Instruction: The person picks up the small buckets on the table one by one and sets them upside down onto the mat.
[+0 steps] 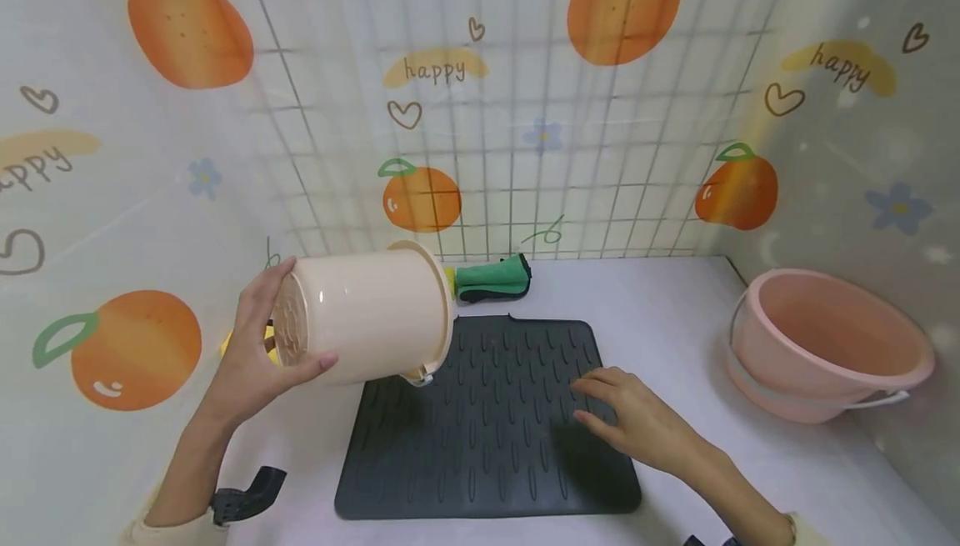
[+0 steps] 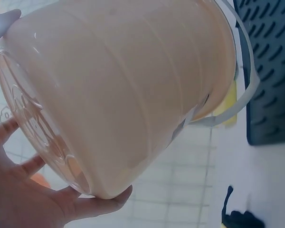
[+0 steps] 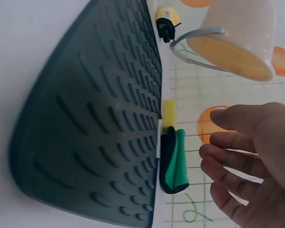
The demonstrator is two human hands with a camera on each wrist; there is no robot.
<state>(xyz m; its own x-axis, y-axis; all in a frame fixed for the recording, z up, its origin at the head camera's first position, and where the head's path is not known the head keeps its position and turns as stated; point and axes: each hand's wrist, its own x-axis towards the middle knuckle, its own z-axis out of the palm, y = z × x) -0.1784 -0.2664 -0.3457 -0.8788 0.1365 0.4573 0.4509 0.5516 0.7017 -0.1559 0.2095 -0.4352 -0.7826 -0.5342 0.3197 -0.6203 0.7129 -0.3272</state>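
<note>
My left hand (image 1: pixel 251 354) grips a cream plastic bucket (image 1: pixel 375 313) by its base, thumb on the near side and fingers round the bottom edge. The bucket lies on its side in the air, mouth facing right, over the left part of a dark ridged mat (image 1: pixel 495 446). In the left wrist view, the patterned bottom of the bucket (image 2: pixel 118 95) shows, and its pale handle hangs by the rim. My right hand (image 1: pixel 637 421) hovers above the mat's right side, fingers loosely bent and holding nothing. The right wrist view shows that hand (image 3: pixel 261 156) apart from the bucket.
A pink bucket (image 1: pixel 780 379) with a handle stands on the white table at the right. Behind the mat lies a green and black folded item (image 1: pixel 491 279), beside a yellow piece (image 3: pixel 169 114). A yellow and black object (image 3: pixel 166 23) sits farther left. Printed curtains surround the table.
</note>
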